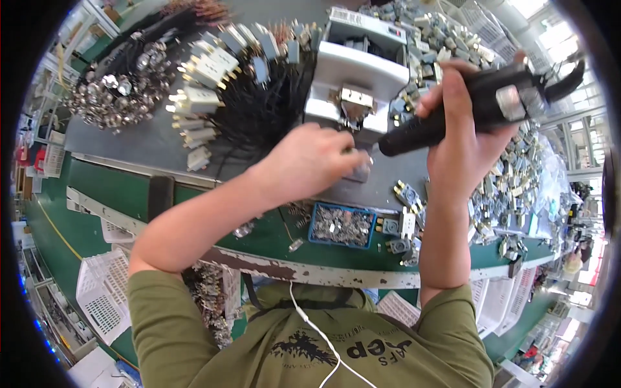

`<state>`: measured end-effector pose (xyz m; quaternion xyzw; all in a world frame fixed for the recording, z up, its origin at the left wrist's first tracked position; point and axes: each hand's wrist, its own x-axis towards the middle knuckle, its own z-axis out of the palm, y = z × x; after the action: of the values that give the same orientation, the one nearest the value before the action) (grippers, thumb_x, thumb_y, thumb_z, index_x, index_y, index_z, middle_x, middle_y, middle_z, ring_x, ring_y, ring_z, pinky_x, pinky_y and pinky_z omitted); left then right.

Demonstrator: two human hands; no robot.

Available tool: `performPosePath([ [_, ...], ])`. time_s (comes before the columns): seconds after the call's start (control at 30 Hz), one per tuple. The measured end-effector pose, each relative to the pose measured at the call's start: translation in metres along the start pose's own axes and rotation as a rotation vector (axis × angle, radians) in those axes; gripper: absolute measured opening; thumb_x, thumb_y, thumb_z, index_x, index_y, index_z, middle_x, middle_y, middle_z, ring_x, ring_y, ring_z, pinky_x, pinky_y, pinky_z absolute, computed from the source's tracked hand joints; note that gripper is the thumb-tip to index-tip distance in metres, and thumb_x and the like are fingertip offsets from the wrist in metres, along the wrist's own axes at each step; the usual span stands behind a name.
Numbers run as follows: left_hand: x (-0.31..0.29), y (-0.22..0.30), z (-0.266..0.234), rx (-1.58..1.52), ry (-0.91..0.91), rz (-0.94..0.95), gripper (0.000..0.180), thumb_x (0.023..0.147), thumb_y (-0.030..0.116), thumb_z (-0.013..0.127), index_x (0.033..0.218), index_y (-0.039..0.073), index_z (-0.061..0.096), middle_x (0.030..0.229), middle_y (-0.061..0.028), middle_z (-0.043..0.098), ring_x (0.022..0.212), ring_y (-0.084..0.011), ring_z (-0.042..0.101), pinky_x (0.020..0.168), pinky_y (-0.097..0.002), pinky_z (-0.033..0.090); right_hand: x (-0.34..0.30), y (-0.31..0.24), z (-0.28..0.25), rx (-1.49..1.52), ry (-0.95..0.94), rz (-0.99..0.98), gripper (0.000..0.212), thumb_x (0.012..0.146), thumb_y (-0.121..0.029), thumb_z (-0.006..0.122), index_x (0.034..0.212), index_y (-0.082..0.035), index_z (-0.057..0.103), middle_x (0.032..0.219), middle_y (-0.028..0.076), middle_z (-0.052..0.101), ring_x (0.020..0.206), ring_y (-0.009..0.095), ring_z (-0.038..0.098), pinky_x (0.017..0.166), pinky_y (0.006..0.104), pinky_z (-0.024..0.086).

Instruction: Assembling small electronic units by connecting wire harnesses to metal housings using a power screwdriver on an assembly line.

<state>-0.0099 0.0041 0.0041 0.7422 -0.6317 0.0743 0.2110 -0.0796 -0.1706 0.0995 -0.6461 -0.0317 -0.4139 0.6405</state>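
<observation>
My right hand (460,129) is wrapped round a black electric screwdriver (482,97), whose narrow nose points down and left toward my left hand. My left hand (310,160) is closed, its fingertips pinching a small grey plug part (361,171) at the front of the bench plate. The fingers cover much of that part. The screwdriver's tip is just right of my left fingertips; whether it touches the part I cannot tell. Just beyond both stands a silver-white screw feeder (362,61) with a metal mechanism at its front.
A blue tray (313,223) of small metal pieces lies near the front edge. Black cords with pale plugs (210,68) lie left of the feeder, beside shiny metal parts (123,87). Many grey plug parts (511,187) are heaped at right. A white crate (103,294) stands lower left.
</observation>
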Motion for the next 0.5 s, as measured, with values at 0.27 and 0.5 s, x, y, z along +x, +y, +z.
performPosePath([
  [0.27,-0.018,0.001,-0.005,-0.133,-0.119,-0.056,0.031,0.089,0.020,0.075,0.120,0.019,0.071,0.102,-0.0005,0.067,0.091,-0.0203,0.069,0.077,-0.0375,0.050,0.006,0.001,-0.013,-0.052,-0.041,0.027,0.083,0.097,-0.001,0.070,0.162,-0.009,0.020,0.109,0.017,0.068,0.071,0.016,0.064,0.063,0.0304,0.056],
  [0.5,0.024,0.011,-0.091,-0.205,-0.047,-0.640,0.030,0.096,0.028,0.065,0.122,0.014,0.066,0.098,-0.0116,0.068,0.094,-0.0289,0.068,0.084,-0.0412,0.052,0.000,0.022,-0.030,-0.423,0.032,-0.314,0.094,0.097,-0.006,0.072,0.166,-0.012,0.008,0.133,0.016,0.060,0.108,0.016,0.062,0.092,0.0308,0.051],
])
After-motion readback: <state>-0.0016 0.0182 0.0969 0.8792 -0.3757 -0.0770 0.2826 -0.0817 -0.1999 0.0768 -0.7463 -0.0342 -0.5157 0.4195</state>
